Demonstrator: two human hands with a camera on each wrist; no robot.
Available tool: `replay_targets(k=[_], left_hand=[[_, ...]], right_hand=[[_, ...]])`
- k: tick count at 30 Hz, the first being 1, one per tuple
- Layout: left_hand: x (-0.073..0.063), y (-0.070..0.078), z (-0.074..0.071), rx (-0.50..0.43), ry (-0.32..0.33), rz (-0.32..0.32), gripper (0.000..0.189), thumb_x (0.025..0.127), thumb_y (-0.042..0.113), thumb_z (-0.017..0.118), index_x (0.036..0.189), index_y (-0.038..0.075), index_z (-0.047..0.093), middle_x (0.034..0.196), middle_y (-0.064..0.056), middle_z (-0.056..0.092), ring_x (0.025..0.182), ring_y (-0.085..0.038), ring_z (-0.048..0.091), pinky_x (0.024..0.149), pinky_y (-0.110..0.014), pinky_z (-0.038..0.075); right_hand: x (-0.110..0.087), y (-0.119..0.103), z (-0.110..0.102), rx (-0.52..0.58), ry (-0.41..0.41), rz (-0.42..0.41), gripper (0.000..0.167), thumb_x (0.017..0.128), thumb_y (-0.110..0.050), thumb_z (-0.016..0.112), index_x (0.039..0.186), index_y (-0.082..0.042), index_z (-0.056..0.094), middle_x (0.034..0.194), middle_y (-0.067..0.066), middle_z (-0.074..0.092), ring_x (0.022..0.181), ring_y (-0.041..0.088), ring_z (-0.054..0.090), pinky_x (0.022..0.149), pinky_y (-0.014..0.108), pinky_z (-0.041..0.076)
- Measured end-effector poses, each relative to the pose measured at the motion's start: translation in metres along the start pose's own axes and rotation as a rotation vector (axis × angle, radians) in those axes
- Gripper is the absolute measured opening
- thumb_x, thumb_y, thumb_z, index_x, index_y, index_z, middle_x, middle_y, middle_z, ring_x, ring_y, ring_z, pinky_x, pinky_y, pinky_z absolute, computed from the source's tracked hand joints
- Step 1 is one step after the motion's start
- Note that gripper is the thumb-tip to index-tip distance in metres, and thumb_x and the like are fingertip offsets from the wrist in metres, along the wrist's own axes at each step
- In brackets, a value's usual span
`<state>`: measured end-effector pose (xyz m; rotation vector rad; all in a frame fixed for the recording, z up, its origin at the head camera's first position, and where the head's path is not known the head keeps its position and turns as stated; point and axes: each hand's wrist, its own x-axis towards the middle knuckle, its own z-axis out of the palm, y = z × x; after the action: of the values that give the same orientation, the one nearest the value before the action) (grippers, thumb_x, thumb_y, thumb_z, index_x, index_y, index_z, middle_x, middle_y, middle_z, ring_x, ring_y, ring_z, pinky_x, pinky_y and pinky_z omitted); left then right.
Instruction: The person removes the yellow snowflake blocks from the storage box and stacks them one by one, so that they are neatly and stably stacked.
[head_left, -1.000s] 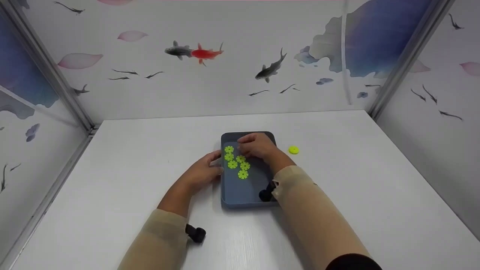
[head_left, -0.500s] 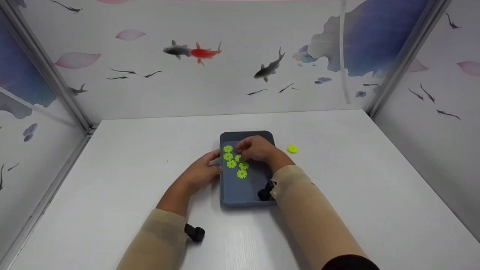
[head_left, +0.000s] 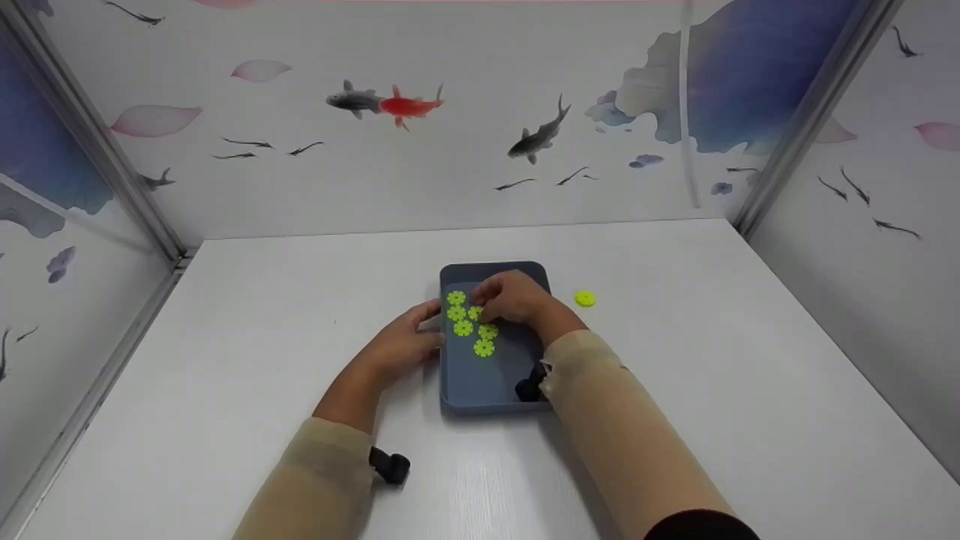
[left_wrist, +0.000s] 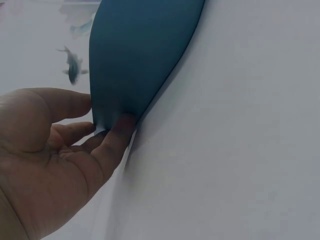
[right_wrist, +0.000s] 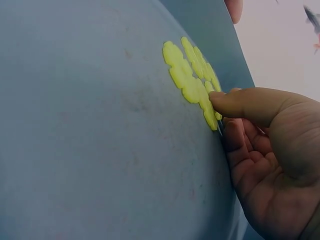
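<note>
A grey-blue tray (head_left: 480, 386) holds several yellow-green notched plastic discs, like flower-shaped snowflake pieces, lying flat near its left side. My left hand (head_left: 403, 346) rests against the tray's outer left wall, its thumb and fingers touching the wall (left_wrist: 142, 45) in the left wrist view. Over the tray, my right hand (head_left: 514, 298) has its fingers curled, with the thumb and fingertips at one disc (head_left: 475, 313). The right wrist view has the thumb on the edge of the disc group (right_wrist: 187, 80); the fingertips behind are partly hidden.
Another yellow disc or small stack (head_left: 585, 298) lies on the white table (head_left: 660, 337), right of the tray. Printed panels with fish and petals (head_left: 450, 172) enclose the back and sides. A black wrist camera (head_left: 529, 386) hangs over the tray's near right corner.
My right hand has come slightly down toward the discs, and the disc at its fingertips has shifted a little left and away from me. The left hand stays against the tray.
</note>
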<state>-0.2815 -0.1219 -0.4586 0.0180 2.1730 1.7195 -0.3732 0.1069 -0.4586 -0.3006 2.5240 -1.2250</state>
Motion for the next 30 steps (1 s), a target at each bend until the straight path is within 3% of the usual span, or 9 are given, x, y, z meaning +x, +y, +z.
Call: replay_targets(k=[21, 30], left_hand=[[0.0003, 0.0004, 0.0, 0.032, 0.019, -0.016, 0.07, 0.104, 0.012, 0.06, 0.169, 0.023, 0.035, 0.177, 0.0, 0.033, 0.157, -0.029, 0.046, 0.125, -0.049, 0.046], [-0.002, -0.0006, -0.0003, -0.005, 0.001, 0.016, 0.07, 0.104, 0.01, 0.059, 0.169, 0.02, 0.035, 0.176, -0.001, 0.033, 0.152, -0.028, 0.053, 0.124, -0.049, 0.047]], right_hand=[[-0.0002, -0.0021, 0.0005, -0.083, 0.081, -0.004, 0.033, 0.09, -0.015, 0.085, 0.122, -0.018, 0.08, 0.119, 0.003, 0.076, 0.109, 0.022, 0.069, 0.102, 0.042, 0.061], [0.0011, 0.0004, 0.0006, -0.015, 0.11, -0.005, 0.021, 0.095, -0.025, 0.081, 0.116, -0.022, 0.082, 0.112, 0.001, 0.078, 0.096, 0.019, 0.073, 0.085, 0.033, 0.063]])
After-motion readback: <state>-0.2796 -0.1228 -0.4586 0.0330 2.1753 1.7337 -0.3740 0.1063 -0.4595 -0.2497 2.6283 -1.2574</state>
